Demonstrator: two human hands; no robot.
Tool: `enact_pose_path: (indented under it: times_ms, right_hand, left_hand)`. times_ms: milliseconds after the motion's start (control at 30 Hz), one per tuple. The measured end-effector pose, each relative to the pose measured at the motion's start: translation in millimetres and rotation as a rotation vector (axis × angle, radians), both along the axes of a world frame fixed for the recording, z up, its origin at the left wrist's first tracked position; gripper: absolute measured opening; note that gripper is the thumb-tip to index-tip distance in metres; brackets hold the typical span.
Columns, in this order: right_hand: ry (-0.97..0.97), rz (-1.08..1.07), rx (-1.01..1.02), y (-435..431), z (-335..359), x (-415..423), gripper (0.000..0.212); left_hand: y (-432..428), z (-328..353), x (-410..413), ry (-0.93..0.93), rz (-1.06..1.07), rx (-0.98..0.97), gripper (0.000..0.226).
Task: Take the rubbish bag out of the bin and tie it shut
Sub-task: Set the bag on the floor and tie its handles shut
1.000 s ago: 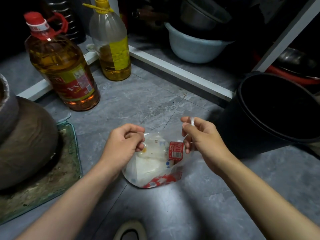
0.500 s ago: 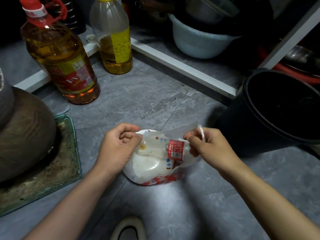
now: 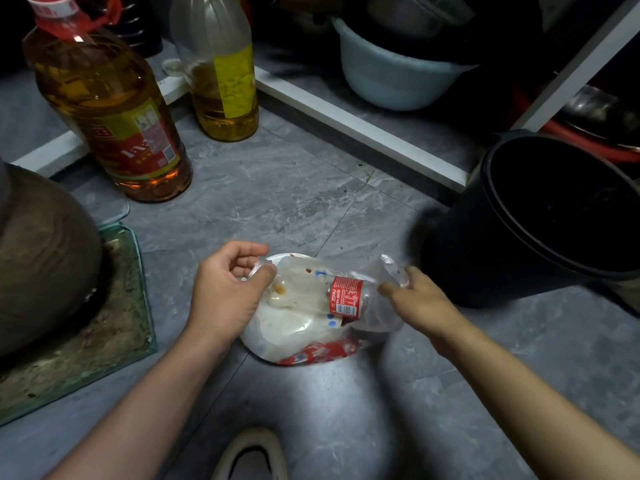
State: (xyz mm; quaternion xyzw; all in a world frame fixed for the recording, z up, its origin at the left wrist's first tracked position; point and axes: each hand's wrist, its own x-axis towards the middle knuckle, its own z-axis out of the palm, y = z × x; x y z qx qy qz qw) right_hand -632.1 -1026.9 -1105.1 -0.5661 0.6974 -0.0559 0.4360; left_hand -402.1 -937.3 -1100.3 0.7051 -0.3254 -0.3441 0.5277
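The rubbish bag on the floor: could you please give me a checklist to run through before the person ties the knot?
1. Rubbish bag out of the bin and resting on the floor: ok.
2. Left hand grips the bag's left edge: ok.
3. Right hand pinches the bag's right edge: ok.
4. Both edges brought together for tying: not ok, they are held apart.
5. Red-labelled bottle fully inside the bag: cannot tell, the clear plastic is blurred.
6. Oil bottle apart from the bag: ok.
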Motion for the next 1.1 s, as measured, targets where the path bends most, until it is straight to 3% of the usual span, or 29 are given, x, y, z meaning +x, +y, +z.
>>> enact_pose_path:
  times_ms: [167, 333, 433, 500, 633, 767, 867, 1000, 1100]
  right_hand:
    - [-0.015, -0.012, 0.082, 6, -14, 10, 0.062]
    - [-0.061, -0.046, 0.121, 9, -26, 11, 0.057]
    - [-0.089, -0.046, 0.09, 10, -26, 16, 0.047]
    - [-0.105, -0.051, 0.075, 11, -27, 20, 0.036]
    - [-0.124, -0.026, 0.054, 11, -28, 26, 0.047]
    - [-0.153, 0.009, 0.084, 12, -29, 29, 0.028]
    - [-0.151, 0.098, 0.077, 14, -31, 33, 0.028]
    - [-0.106, 0.188, -0.025, 13, -26, 35, 0.033]
    - [0.034, 0.331, -0.086, 11, -15, 37, 0.049]
  left_hand:
    - [3, -5, 2, -0.059, 0.009, 0.102, 0.021]
    - [0, -26, 15, 0.029, -0.025, 0.354, 0.068]
    - [1, -37, 14, 0.237, -0.049, 0.292, 0.062]
    - [1, -41, 14, 0.262, -0.056, 0.272, 0.058]
    - [2, -44, 18, 0.196, -0.038, 0.296, 0.071]
    - [4, -47, 22, -0.003, -0.057, 0.389, 0.059]
    - [6, -49, 24, -0.059, -0.022, 0.374, 0.069]
    - [6, -48, 25, -0.109, 0.032, 0.263, 0.039]
    - [8, -44, 24, -0.017, 0.013, 0.16, 0.038]
